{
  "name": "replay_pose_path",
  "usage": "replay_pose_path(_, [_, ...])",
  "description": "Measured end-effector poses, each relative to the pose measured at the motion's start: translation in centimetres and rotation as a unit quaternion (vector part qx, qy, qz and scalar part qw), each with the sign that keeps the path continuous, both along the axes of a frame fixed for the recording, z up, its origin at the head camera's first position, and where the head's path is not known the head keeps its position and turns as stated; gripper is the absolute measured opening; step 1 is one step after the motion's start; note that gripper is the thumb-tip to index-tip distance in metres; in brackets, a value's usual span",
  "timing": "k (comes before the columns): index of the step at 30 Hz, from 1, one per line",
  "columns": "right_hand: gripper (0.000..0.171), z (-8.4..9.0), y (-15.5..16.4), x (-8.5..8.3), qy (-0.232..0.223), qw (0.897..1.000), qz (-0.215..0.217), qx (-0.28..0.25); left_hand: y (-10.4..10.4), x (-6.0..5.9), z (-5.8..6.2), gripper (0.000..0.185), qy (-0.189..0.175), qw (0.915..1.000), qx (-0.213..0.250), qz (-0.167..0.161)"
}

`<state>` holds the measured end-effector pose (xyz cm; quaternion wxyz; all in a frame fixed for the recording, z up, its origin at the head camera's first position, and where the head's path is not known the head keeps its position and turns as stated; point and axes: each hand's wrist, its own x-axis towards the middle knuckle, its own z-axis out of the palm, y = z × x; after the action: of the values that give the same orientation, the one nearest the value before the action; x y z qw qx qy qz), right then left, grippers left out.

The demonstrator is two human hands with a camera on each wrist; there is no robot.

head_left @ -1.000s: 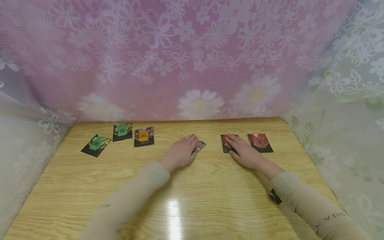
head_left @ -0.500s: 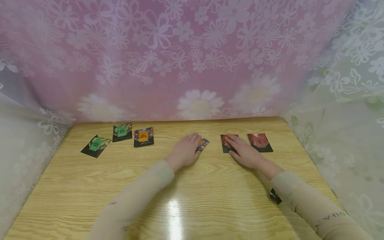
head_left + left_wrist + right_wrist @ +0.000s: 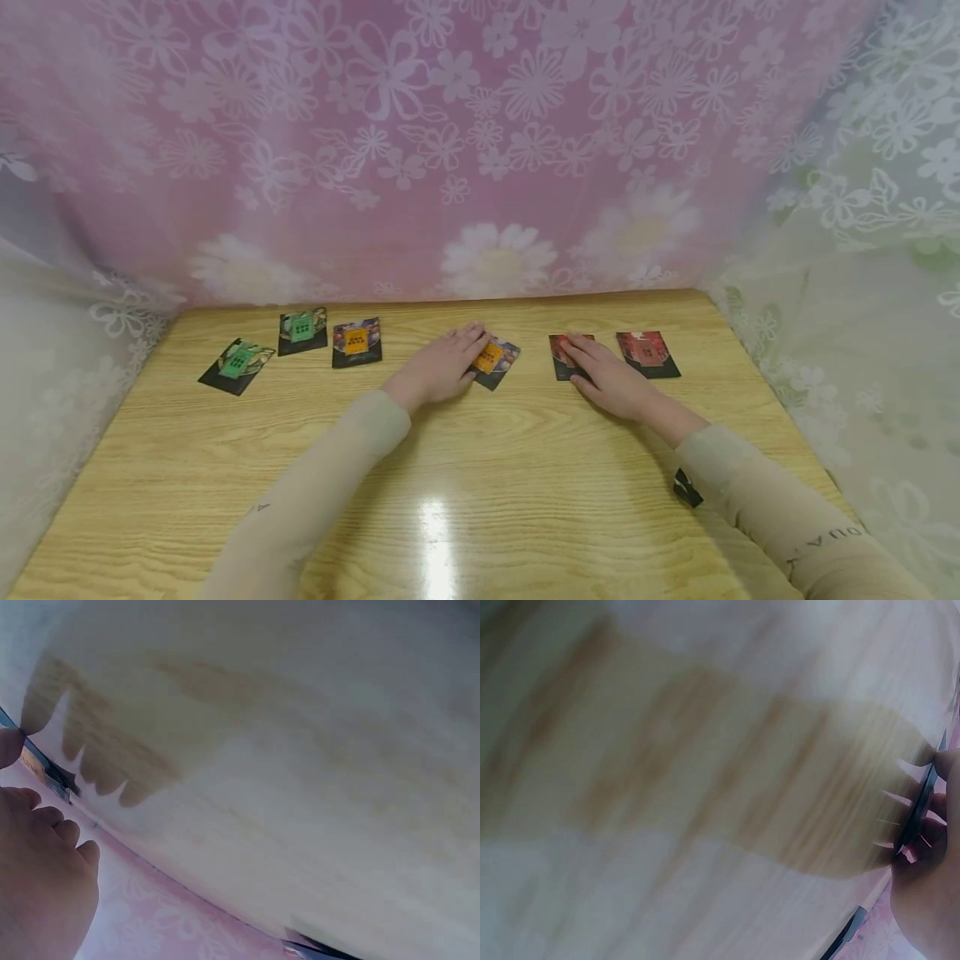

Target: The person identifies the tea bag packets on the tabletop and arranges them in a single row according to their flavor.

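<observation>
In an apparent lining-up step, a person is resting a straight-fingered left hand (image 3: 441,367) on a skewed, flat, orange-labelled black sachet (image 3: 492,361) and an outstretched right hand (image 3: 611,382) on a rectangular red-and-black sachet (image 3: 559,360) to its right, the next move likely calling for squaring the first.

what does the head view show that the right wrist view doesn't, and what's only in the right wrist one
Only the head view shows the green-labelled packets, the orange-labelled packets, the left hand, and a dark object partly hidden by the right sleeve.

Only the right wrist view shows a brownish patch with finger-like ends on the table, and the right hand's red-labelled packet nearly edge-on.

Both share the right hand, that packet, the table, the pink curtain, and a second packet, probably the rightmost red one.
</observation>
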<state>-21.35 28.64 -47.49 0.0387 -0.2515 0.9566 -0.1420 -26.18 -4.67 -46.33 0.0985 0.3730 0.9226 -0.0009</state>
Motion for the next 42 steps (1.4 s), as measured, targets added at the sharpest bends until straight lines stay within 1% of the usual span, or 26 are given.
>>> replay_pose_path(7, [0.063,0.0,0.0,-0.1,0.002,1.000,0.002,0.001,1.1,0.3,-0.1,0.071,-0.007,0.9997,-0.005,-0.023])
replay_pose_path(11, [0.063,-0.1,-0.1,-0.1,0.002,1.000,0.000,0.004,2.0,0.6,-0.2,0.070,-0.012,0.9995,-0.017,-0.023])
replay_pose_path(14, [0.063,-0.1,0.0,-0.1,0.001,1.000,-0.002,0.005,2.7,0.7,-0.2,0.070,-0.015,0.9996,-0.016,-0.020])
replay_pose_path(21, [0.063,-0.2,0.0,-0.2,0.000,1.000,-0.002,0.002,4.5,0.5,-0.4,0.068,-0.012,0.9993,-0.010,-0.033])
replay_pose_path(25, [0.063,-0.2,0.0,-0.1,0.000,1.000,-0.001,0.000,5.2,0.5,-0.4,0.068,-0.014,0.9993,-0.012,-0.033])
replay_pose_path(30, [0.062,-0.1,-0.1,-0.1,0.003,1.000,0.001,0.000,5.7,0.7,0.0,0.068,-0.015,0.9992,-0.019,-0.032])
replay_pose_path(34, [0.063,-0.2,0.0,-0.2,0.003,1.000,-0.001,0.002,5.8,0.8,0.1,0.069,-0.018,0.9993,-0.016,-0.028])
replay_pose_path(42, [0.063,-0.2,0.0,-0.2,0.003,1.000,0.000,0.001,6.0,0.7,0.1,0.069,-0.018,0.9994,-0.017,-0.023])
